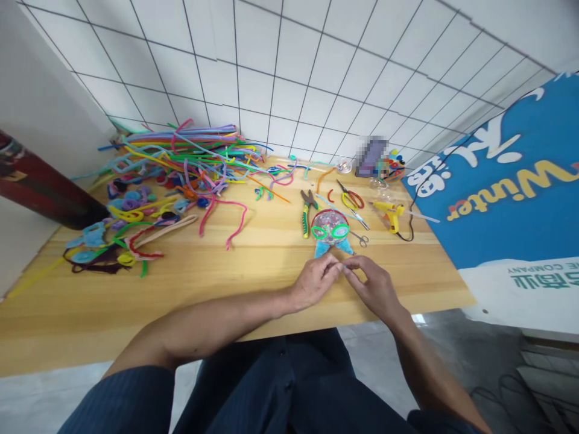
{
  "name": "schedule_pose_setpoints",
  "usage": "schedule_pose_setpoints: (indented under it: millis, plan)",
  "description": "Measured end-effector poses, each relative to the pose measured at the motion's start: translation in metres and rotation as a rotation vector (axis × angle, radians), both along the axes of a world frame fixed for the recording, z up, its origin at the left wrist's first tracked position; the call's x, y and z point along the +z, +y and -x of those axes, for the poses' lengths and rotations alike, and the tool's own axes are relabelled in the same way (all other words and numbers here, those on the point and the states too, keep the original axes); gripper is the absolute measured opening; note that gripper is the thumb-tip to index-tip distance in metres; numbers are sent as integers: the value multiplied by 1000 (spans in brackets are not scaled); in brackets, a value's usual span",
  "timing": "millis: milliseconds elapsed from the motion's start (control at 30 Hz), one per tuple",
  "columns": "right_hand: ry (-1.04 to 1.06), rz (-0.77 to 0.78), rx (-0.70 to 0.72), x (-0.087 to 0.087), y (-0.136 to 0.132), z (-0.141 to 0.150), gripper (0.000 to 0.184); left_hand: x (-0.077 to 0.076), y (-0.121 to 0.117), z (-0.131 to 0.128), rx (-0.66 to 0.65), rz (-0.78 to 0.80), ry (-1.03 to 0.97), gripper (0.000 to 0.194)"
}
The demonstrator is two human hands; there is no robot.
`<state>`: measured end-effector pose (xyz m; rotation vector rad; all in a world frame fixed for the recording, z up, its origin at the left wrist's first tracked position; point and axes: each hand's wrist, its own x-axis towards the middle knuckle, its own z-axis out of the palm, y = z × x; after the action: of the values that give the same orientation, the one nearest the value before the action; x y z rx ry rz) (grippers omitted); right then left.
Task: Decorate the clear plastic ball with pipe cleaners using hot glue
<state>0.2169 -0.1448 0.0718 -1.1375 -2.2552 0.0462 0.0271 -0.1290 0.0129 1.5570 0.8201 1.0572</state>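
Note:
My left hand point(315, 281) and my right hand point(371, 286) meet fingertip to fingertip just over the near part of the table. Both pinch closed, and whatever lies between the fingertips is too small to make out. Just beyond them sits a round craft figure point(331, 220) with a greyish sparkly ball, green ring-shaped eyes and a red band over the top. Two blue fuzzy pieces point(322, 248) stick out at its near side. To its left lie pliers point(308, 211) with green and yellow handles. Small metal scissors point(362, 239) rest close by on its right.
A big heap of coloured pipe cleaners point(190, 150) covers the table's back left. Red-and-yellow-handled scissors point(351, 198) and a yellow glue gun point(389, 214) with a cord lie at the right. A dark red cylinder point(40, 181) stands far left. A blue printed board point(511, 181) borders the right side.

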Motion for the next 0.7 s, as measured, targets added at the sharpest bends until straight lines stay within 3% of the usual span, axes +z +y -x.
schedule_pose_setpoints:
  millis: [200,433,700]
  plan:
    - [56,262,-10,5,0,-7,10,-11,2,-1,-21,-163,160,23]
    - [41,499,136,11,8,-27,13,-21,-1,-3,-115,-297,323,28]
    - [43,540,335,3,35,-39,16,-25,-3,-7,-89,-316,494,29]
